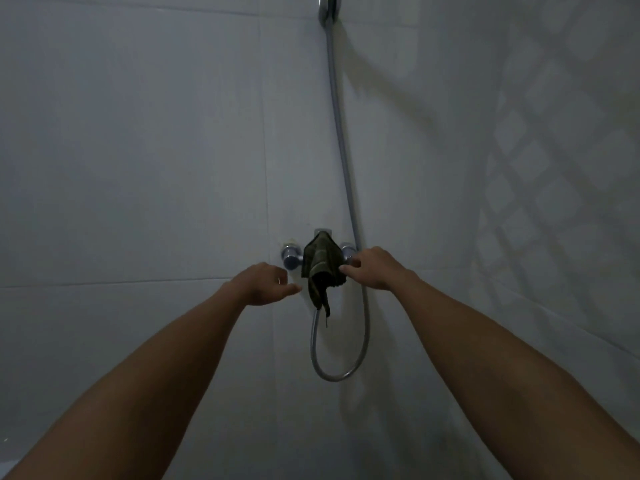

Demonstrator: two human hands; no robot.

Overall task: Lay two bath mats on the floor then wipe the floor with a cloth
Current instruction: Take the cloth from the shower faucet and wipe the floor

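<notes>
Right hand pinches the right edge of the dark cloth, fingers curled on it. Left hand loosely half-open, empty, just left of the cloth, not touching. Cloth hangs draped over the wall shower mixer; hose loops below. No readable markings. Tiled wall behind.

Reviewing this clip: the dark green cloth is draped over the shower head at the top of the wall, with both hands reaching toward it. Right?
Not quite. In the head view the dark green cloth hangs on the chrome shower tap low on the wall. Both hands, left and right, do reach toward it.
</notes>
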